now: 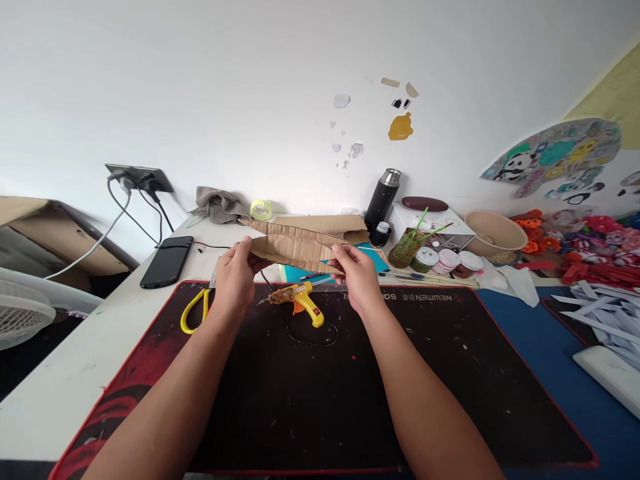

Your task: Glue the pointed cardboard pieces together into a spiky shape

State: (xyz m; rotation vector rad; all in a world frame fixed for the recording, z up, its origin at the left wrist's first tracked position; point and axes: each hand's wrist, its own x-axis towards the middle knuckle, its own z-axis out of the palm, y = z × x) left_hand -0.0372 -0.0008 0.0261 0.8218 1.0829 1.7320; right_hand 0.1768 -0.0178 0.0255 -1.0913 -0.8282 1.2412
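Between my two hands a folded strip of brown cardboard (295, 245) is held up above the back of the desk mat, its edges torn and uneven. My left hand (236, 277) pinches its left end, and my right hand (357, 275) grips the right end with the thumb on top. Below the cardboard lies a yellow hot glue gun (303, 298) with an orange trigger, its nozzle toward the left. Yellow-handled scissors (194, 312) rest by my left wrist, partly hidden behind it.
The black desk mat (310, 400) has a red border. A phone (167, 262) lies to the left. Behind are a grey cloth (217, 205), a tape roll (261, 209), a black thermos (383, 199) and paint jars (427, 259). White paper strips (607, 313) pile up on the right.
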